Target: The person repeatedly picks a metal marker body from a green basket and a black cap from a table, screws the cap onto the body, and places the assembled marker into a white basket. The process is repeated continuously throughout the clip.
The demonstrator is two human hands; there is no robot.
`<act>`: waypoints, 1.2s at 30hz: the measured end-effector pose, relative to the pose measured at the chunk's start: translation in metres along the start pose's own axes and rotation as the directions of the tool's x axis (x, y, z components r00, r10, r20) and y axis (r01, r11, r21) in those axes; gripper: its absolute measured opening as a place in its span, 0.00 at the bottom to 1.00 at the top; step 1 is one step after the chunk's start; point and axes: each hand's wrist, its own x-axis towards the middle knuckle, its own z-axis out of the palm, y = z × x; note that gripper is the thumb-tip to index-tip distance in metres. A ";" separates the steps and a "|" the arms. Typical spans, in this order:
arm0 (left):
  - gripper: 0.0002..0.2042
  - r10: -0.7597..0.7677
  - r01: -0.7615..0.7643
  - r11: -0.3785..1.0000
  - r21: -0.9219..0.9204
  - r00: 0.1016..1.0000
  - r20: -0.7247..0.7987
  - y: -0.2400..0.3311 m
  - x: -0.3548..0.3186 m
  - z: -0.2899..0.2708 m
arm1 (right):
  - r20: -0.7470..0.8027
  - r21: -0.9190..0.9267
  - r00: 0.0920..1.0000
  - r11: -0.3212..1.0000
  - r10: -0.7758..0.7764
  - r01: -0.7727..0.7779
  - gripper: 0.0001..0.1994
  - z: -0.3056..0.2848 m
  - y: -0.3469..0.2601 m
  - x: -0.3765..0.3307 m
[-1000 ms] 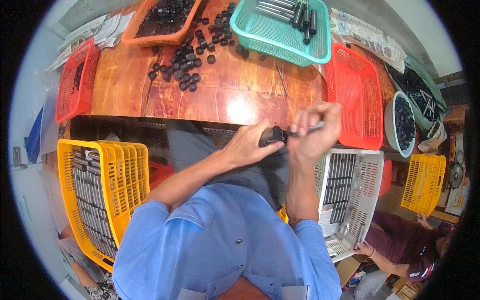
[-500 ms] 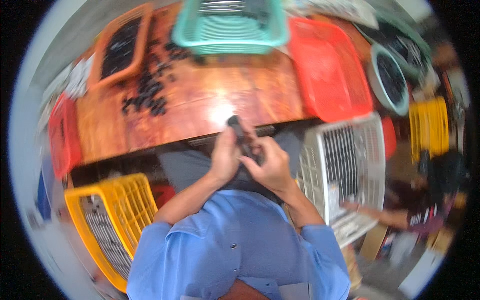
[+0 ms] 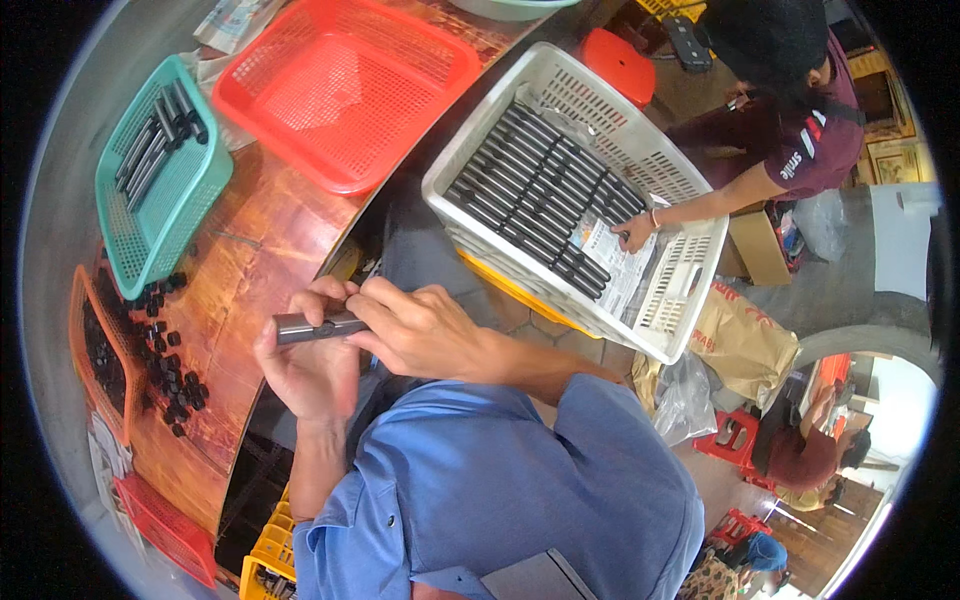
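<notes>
A short dark tube lies across my two hands in front of my chest, above my lap. My left hand holds its left part from below, with the fingers curled round it. At the tube's other end, my right hand grips with bent fingers, and that end is hidden under them. Left of my hands, small black caps are strewn over the wooden table. Similar dark tubes lie in a teal basket farther back.
A red basket stands on the table's far side. To my right, a white crate holds rows of dark tubes; a co-worker's hand reaches in. An orange basket and a yellow crate stand at left.
My view has turned to the right, so the white crate and co-worker now show more fully. The tube has gone from nearly upright to lying almost level, still in both hands.
</notes>
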 end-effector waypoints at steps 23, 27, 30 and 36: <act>0.12 -0.303 0.530 0.326 0.783 0.843 -0.445 -0.048 -0.065 -0.183 | 0.103 -0.627 0.372 0.351 0.923 -0.696 0.10 -0.149 0.326 -0.307; 0.13 -0.276 0.588 0.354 0.727 0.809 -0.519 -0.053 -0.072 -0.213 | 0.053 -0.618 0.450 0.383 0.892 -0.687 0.14 -0.132 0.343 -0.306; 0.13 -0.272 0.618 0.369 0.694 0.786 -0.555 -0.053 -0.074 -0.221 | 0.080 -0.633 0.438 0.385 0.895 -0.671 0.14 -0.123 0.352 -0.299; 0.12 -0.284 0.606 0.394 0.692 0.796 -0.535 -0.059 -0.077 -0.230 | 0.100 -0.620 0.424 0.389 0.900 -0.681 0.15 -0.123 0.352 -0.296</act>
